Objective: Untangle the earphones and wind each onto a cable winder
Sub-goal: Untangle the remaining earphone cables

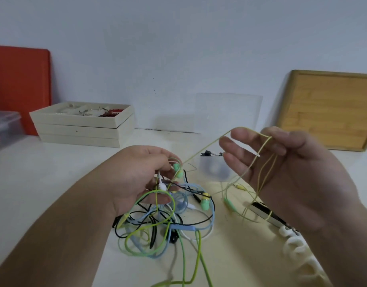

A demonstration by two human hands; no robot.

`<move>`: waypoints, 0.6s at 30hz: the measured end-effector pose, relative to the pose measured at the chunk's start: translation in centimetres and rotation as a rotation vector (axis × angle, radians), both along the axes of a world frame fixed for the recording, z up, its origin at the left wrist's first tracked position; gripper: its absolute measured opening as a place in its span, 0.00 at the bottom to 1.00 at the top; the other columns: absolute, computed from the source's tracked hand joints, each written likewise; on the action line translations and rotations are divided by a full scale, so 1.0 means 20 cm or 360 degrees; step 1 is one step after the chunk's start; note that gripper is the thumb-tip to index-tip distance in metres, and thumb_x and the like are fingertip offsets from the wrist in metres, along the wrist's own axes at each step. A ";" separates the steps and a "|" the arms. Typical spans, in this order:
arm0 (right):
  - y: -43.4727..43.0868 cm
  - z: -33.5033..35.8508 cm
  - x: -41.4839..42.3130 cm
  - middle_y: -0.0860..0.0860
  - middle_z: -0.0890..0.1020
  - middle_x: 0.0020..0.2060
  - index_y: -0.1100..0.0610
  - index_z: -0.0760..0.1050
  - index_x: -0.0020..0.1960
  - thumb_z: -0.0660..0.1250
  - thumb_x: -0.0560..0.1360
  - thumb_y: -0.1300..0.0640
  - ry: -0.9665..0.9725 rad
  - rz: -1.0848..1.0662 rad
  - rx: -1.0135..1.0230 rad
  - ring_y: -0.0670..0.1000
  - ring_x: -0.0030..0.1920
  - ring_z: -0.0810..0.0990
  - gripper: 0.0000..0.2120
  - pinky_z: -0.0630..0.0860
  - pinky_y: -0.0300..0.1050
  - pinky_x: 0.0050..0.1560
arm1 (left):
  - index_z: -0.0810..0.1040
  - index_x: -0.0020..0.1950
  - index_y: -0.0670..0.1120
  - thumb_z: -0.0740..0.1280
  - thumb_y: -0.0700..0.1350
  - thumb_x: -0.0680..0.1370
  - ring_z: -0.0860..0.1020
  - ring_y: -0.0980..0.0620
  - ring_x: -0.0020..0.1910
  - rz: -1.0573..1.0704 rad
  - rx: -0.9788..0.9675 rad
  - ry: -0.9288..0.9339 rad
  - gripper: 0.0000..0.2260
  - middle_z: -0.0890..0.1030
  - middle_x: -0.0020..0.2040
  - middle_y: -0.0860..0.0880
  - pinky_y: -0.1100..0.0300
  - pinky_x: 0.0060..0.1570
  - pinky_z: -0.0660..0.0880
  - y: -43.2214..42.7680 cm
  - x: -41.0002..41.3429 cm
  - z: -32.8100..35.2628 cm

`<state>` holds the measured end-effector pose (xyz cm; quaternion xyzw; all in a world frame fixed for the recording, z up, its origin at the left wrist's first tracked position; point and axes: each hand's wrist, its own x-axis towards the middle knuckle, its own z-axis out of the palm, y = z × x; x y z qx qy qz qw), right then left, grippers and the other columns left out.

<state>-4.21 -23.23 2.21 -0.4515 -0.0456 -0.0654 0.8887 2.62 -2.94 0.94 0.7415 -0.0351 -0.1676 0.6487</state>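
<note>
My right hand (286, 172) pinching the yellow earphone cable (207, 146) up high, my left hand (141, 175) gripping the tangled earphones (168, 214) below it, green earbuds (178, 170) by my left fingers, clear cable winder (215, 168) between my hands

A white table (54, 183) bears tangled earphones (168, 220) and stacked trays (83, 129).
</note>
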 end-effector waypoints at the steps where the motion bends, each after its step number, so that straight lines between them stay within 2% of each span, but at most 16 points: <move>1: 0.00 0.00 0.00 0.61 0.84 0.42 0.55 0.64 0.26 0.58 0.68 0.59 -0.0013 0.0018 0.0026 0.63 0.51 0.85 0.13 0.83 0.54 0.49 | 0.82 0.45 0.40 0.59 0.33 0.79 0.83 0.45 0.33 0.0024 -0.0030 0.0015 0.12 0.81 0.38 0.41 0.53 0.32 0.81 0.00 0.00 0.00; 5: 0.00 0.01 0.00 0.61 0.84 0.41 0.55 0.63 0.26 0.58 0.67 0.59 0.0016 -0.0056 0.0109 0.64 0.52 0.85 0.12 0.82 0.56 0.50 | 0.81 0.47 0.35 0.59 0.34 0.79 0.81 0.47 0.32 -0.0075 -0.0192 0.0067 0.11 0.83 0.40 0.40 0.57 0.32 0.81 0.01 0.00 0.00; 8: -0.01 0.01 0.02 0.62 0.85 0.41 0.55 0.63 0.26 0.59 0.66 0.60 0.0063 -0.0170 0.0151 0.64 0.50 0.86 0.11 0.83 0.57 0.47 | 0.79 0.40 0.39 0.59 0.36 0.79 0.80 0.51 0.30 -0.0207 -0.0228 0.0117 0.12 0.86 0.47 0.39 0.54 0.42 0.79 0.01 -0.01 0.02; 10: -0.02 0.01 0.03 0.62 0.85 0.41 0.56 0.62 0.27 0.60 0.65 0.60 0.0099 -0.0222 0.0168 0.65 0.49 0.86 0.10 0.83 0.57 0.46 | 0.77 0.39 0.42 0.60 0.38 0.78 0.79 0.51 0.28 -0.0225 -0.0239 0.0145 0.10 0.86 0.46 0.39 0.52 0.46 0.76 0.01 -0.01 0.02; 13: -0.04 0.00 0.04 0.62 0.85 0.41 0.56 0.62 0.27 0.60 0.66 0.61 0.0170 -0.0281 0.0151 0.64 0.47 0.86 0.11 0.84 0.55 0.42 | 0.77 0.40 0.45 0.66 0.44 0.70 0.80 0.50 0.30 -0.0201 -0.0258 0.0147 0.03 0.84 0.39 0.44 0.55 0.39 0.78 0.01 -0.01 0.02; 14: -0.04 0.00 0.04 0.62 0.85 0.41 0.56 0.62 0.27 0.59 0.69 0.62 0.0200 -0.0303 0.0139 0.64 0.47 0.86 0.13 0.84 0.55 0.42 | 0.77 0.40 0.46 0.67 0.46 0.68 0.80 0.49 0.31 -0.0199 -0.0275 0.0153 0.04 0.83 0.37 0.45 0.56 0.37 0.78 0.01 -0.01 0.02; 16: -0.05 0.00 0.04 0.62 0.85 0.40 0.56 0.62 0.27 0.55 0.76 0.62 0.0263 -0.0348 0.0102 0.63 0.45 0.87 0.18 0.84 0.55 0.42 | 0.77 0.40 0.47 0.67 0.44 0.66 0.79 0.48 0.31 -0.0193 -0.0353 0.0198 0.05 0.82 0.37 0.45 0.56 0.37 0.76 0.03 0.01 0.02; 18: -0.05 -0.01 0.04 0.63 0.85 0.40 0.56 0.61 0.30 0.54 0.77 0.62 0.0329 -0.0392 0.0026 0.62 0.44 0.87 0.17 0.85 0.54 0.43 | 0.78 0.41 0.46 0.67 0.41 0.66 0.80 0.46 0.32 -0.0205 -0.0471 0.0260 0.06 0.81 0.37 0.44 0.55 0.36 0.77 0.03 0.01 0.03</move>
